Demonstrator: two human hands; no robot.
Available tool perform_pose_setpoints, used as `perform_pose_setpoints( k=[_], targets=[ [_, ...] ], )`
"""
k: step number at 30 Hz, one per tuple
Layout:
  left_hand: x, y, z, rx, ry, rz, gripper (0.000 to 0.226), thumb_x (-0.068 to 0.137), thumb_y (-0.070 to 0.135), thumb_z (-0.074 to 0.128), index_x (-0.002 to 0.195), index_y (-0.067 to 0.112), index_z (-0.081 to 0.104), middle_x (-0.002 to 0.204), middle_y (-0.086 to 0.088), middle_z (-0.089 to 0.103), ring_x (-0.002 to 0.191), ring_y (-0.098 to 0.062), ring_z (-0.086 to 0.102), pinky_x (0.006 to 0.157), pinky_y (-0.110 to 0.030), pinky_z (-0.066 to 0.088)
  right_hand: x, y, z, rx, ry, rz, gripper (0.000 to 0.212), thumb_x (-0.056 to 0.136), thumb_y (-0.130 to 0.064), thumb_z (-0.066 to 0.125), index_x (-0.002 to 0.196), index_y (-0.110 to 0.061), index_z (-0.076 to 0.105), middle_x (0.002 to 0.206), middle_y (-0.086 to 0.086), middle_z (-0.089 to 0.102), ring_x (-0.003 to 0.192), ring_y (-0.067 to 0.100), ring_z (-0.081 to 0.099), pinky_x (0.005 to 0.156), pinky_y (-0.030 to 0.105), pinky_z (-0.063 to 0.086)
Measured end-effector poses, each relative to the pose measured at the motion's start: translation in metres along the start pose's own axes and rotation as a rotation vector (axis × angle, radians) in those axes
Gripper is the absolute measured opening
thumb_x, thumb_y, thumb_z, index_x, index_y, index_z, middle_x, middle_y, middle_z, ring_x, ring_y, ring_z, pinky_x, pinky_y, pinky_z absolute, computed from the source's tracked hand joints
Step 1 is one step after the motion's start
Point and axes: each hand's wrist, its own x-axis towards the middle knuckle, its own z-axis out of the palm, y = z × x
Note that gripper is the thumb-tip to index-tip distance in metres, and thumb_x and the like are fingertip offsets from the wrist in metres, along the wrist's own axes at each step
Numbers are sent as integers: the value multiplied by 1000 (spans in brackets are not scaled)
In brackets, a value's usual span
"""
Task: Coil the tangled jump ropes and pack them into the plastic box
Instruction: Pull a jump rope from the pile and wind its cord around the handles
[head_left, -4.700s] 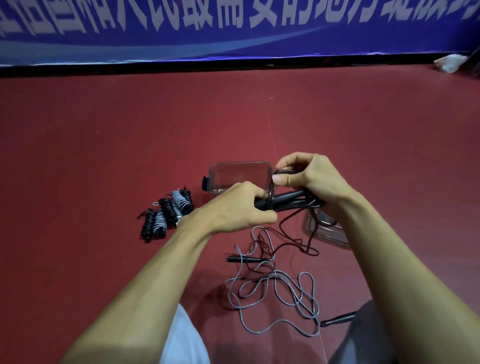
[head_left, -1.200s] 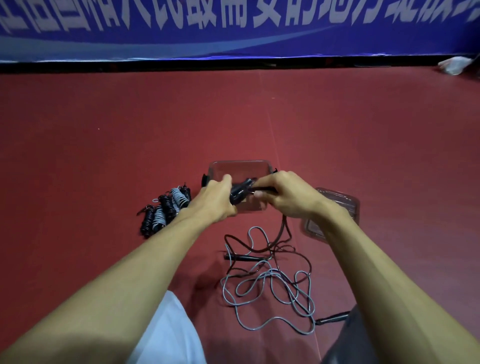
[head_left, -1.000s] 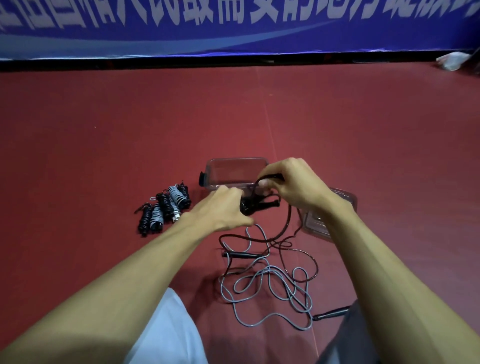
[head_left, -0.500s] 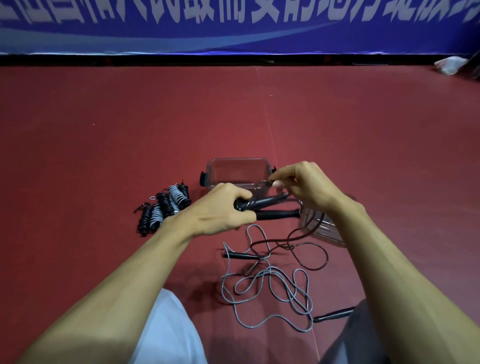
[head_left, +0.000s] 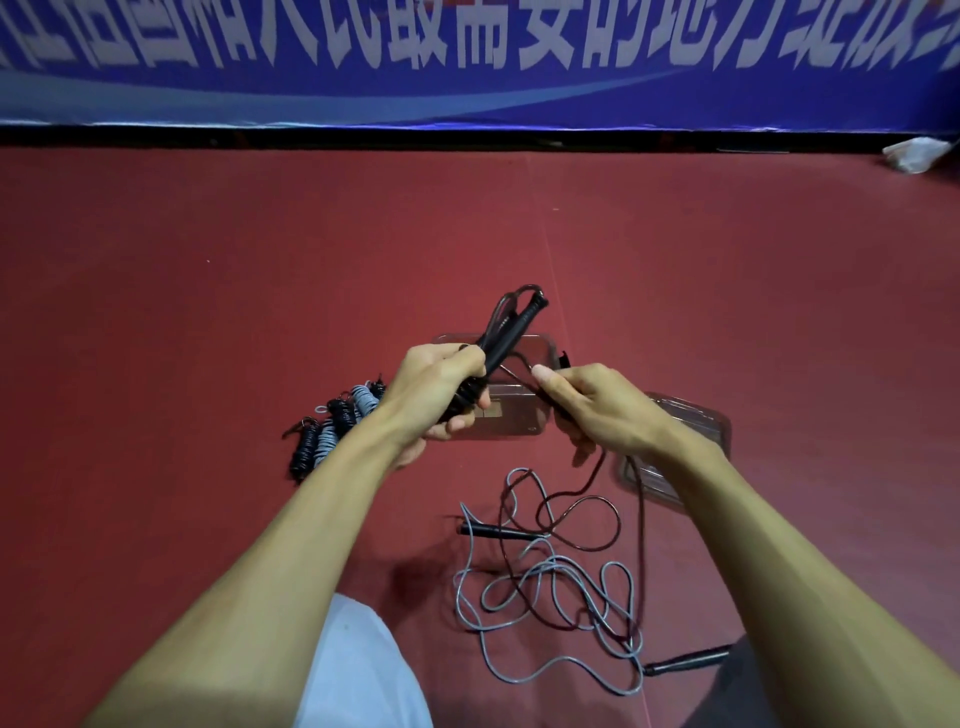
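Midway through coiling, as seen from the head camera. Both handles (head_left: 511, 332) of the black jump rope (head_left: 587, 512) are clamped together in the left hand (head_left: 441, 397), whose fingers are curled tightly round them. The handle tips project up and away beyond the knuckles. The cord is pinched in the right hand (head_left: 597, 410) between the thumb and curled fingers. From below those fingers it trails down to the floor (head_left: 208, 312), where it lies looped through the loose grey jump rope (head_left: 561, 618).

Progress is judged to be partial. A row of coiled bundles (head_left: 332, 431), black and grey, is laid just outside the left wrist, wound but not yet packed. The plastic box (head_left: 524, 423) stands open directly beyond the fingertips of both hands, and no rope can be made out inside it. Its lid (head_left: 711, 421) is set down just beyond the right wrist. By this reading, the black cord is yet to be wound, the grey rope freed and coiled, and every bundle placed in the box.

Writing: a blue banner (head_left: 467, 78), far beyond the fingers, is printed with large white Chinese characters, cropped at the top. The characters 最需要的地方 are taken to be legible near its middle. A pale patch on the near box wall may be a label, but nothing on it can be read. No brand is discernible on the handles or the box.
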Motion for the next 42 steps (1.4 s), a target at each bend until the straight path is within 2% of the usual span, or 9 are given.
perform_pose_setpoints(
  k=[7,13,17,25,29,32,36,39,42],
  targets=[
    [10,-4,3,-123,162,-63,8,86,8,50,81,5,54,67,-9,55,38,-13,36,35,-13,17,-2,-3,-2,-39,-58,63,48,102,-35,45,60,-15,57,47,-2,47,46,21,58,47,27,55],
    [17,-21,0,600,173,93,18,84,23,63,102,27,59,74,2,64,57,-13,51,53,-27,39,-6,1,-5,-361,-105,-90,14,96,-26,60,96,-14,67,56,-14,49,48,4,48,47,12,36],
    [13,-25,-3,742,59,127,19,85,22,67,101,26,57,68,9,52,60,-9,47,50,-15,34,-8,4,-9,-405,-122,-157,12,97,-24,57,99,-18,67,57,-16,54,54,2,53,56,20,39],
    [4,-25,5,986,-136,162,27,71,31,72,93,40,61,63,9,55,53,-12,50,51,-24,38,-3,3,-10,-371,73,-258,12,78,-31,77,88,-27,72,75,-11,61,73,13,57,68,39,51],
    [-4,-21,12,965,-285,207,23,76,44,76,95,46,63,55,15,56,51,-4,50,50,-20,36,-4,3,-13,-224,193,-220,24,56,-28,91,68,-24,71,65,-13,58,62,1,53,58,29,44],
    [-7,-17,16,889,-327,210,40,76,49,77,112,38,64,44,8,52,37,-8,42,42,-19,34,-8,1,-15,-58,205,-191,21,60,-21,90,66,-20,70,64,-7,66,59,-2,57,57,14,42],
    [-7,-18,24,865,-365,216,49,72,54,78,112,29,65,46,7,48,33,-7,36,40,-21,34,-10,-4,-12,32,174,-188,18,64,-17,88,70,-17,72,66,-4,70,61,3,63,60,17,47],
    [-7,-19,28,801,-355,225,50,66,60,77,102,26,71,60,9,60,50,-5,53,59,-25,50,-8,-5,-11,120,186,-188,22,61,-15,89,71,-15,69,66,1,71,60,6,65,60,20,49],
    [-7,-21,27,691,-350,258,46,59,70,70,89,35,74,75,-2,69,73,-28,65,71,-44,55,-3,0,-14,146,269,-143,27,58,-21,91,72,-20,68,71,5,72,65,11,65,66,30,53]
  ],
)
